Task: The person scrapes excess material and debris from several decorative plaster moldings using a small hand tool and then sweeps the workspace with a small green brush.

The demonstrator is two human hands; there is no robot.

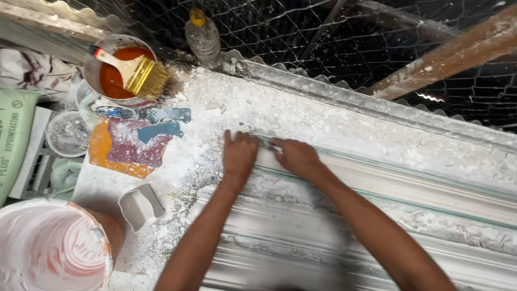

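Both my left hand [238, 156], flat and empty, and right hand [295, 156], pinching a small tool [273, 146], are pressing the plaster moulding [377, 183]; a slip risks chipping its edge.

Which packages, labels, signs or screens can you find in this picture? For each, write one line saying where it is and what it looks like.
Sack: far left edge, beside the worktable; soft pale green bag with darker green print and a round mark.
Bottle: top centre, against the wire mesh; dusty clear plastic, yellow cap, no label readable.
No signs or screens show.

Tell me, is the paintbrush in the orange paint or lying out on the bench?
In: the paintbrush rests across the bowl of orange paint, handle over the paint, yellow bristles overhanging the rim.
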